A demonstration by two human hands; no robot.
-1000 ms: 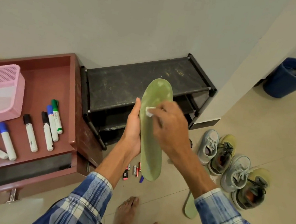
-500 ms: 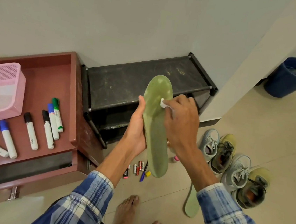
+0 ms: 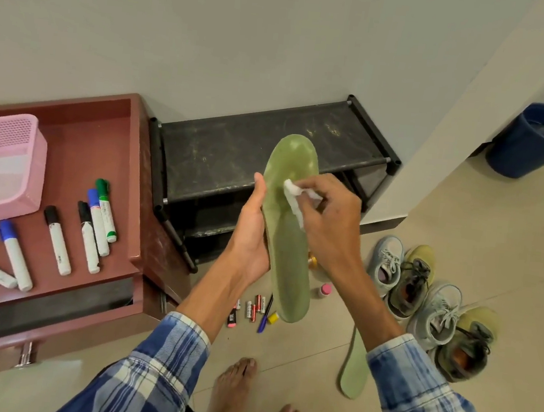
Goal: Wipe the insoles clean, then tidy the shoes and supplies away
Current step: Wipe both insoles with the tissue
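My left hand grips a long green insole by its left edge and holds it upright over the floor. My right hand pinches a white wipe and presses it on the insole's upper half. A second green insole lies on the floor tiles under my right forearm. Several sneakers, grey and olive-yellow, stand in a row at the right. A black shoe rack stands against the wall behind the insole.
A maroon cabinet top at the left carries a pink basket and several markers. Batteries, a pen and small bits lie on the floor. A blue bin stands far right. My bare feet are below.
The right hand with the wipe has slid across and along the insole's upper part. The insole has shifted slightly in the left hand.
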